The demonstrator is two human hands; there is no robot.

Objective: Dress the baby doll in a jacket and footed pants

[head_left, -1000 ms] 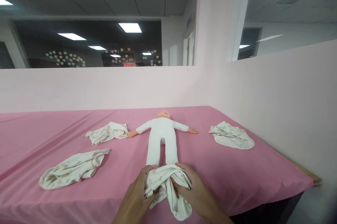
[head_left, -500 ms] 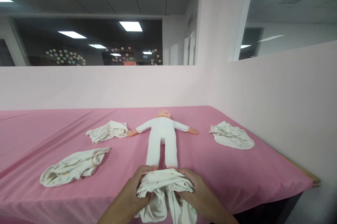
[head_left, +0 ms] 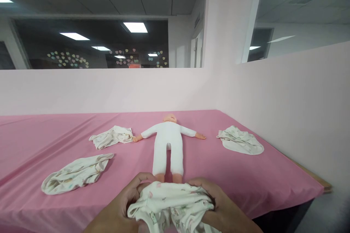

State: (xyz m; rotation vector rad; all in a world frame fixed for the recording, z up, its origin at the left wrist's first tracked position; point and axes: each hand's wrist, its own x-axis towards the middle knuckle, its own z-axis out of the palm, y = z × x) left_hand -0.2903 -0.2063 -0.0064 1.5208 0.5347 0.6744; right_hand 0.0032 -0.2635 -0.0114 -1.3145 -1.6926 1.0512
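Note:
A white patterned garment (head_left: 175,198) is bunched between my two hands at the front edge of the table. My left hand (head_left: 131,202) is closed around its left side, fingers partly inside the cloth. The right side of the cloth is gripped by my right hand (head_left: 218,202), thumb and fingers wrapped round the edge. Just beyond lies a doll (head_left: 168,134) on its back, in a white body with arms spread, its bare feet close to the garment's upper edge.
A pink-covered table (head_left: 207,167) bears one crumpled cloth (head_left: 112,137) by the doll's hand, another cloth (head_left: 78,174) at the front left, and a folded cloth (head_left: 240,140) at the right. Pale walls (head_left: 109,90) with windows stand behind and to the right.
My hands have moved apart and slightly nearer to me, spreading the garment wider. The doll's feet now show more beyond the cloth.

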